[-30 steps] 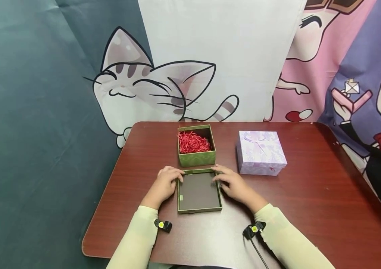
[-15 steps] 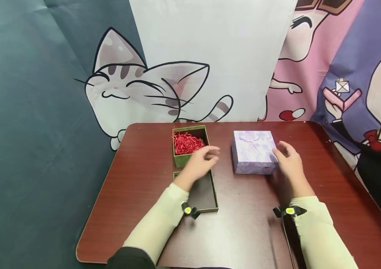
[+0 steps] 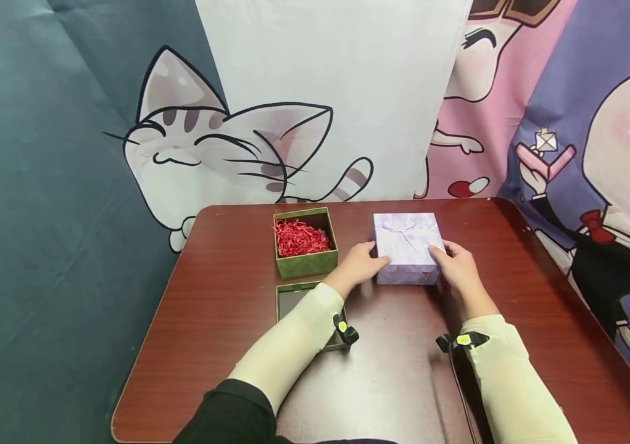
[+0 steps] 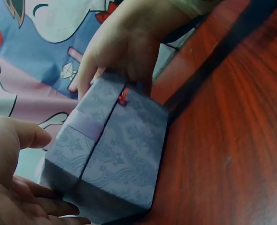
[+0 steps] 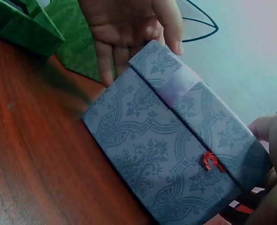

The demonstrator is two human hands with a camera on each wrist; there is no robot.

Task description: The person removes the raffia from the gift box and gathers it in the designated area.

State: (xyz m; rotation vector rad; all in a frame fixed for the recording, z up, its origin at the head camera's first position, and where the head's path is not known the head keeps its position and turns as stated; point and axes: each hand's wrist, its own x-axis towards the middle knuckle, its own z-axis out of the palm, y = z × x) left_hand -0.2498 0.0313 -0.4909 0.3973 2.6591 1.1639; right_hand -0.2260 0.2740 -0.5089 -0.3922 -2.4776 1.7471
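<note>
A lavender patterned gift box (image 3: 408,248) with a ribbon bow stands with its lid on. My left hand (image 3: 360,265) is at its left side, fingers fairly straight; in the left wrist view the thumb (image 4: 33,135) stands off the lid. At the right side my right hand (image 3: 461,274) holds the box, thumb at the lid's edge and fingers down the side. A red paper shred (image 5: 211,161) sticks out under the lid. To the left, a green box (image 3: 308,265) contains red shredded paper (image 3: 299,237).
A green lid (image 3: 292,299) lies inside up in front of the green box, partly hidden by my left forearm. All stand on a brown table (image 3: 198,308), against a cartoon-printed cloth (image 3: 348,61). A cable (image 3: 459,388) hangs from the right wrist camera.
Both hands have left the green lid and moved right to the lavender box. My right hand arrived at its right side first; my left hand then came to its left side.
</note>
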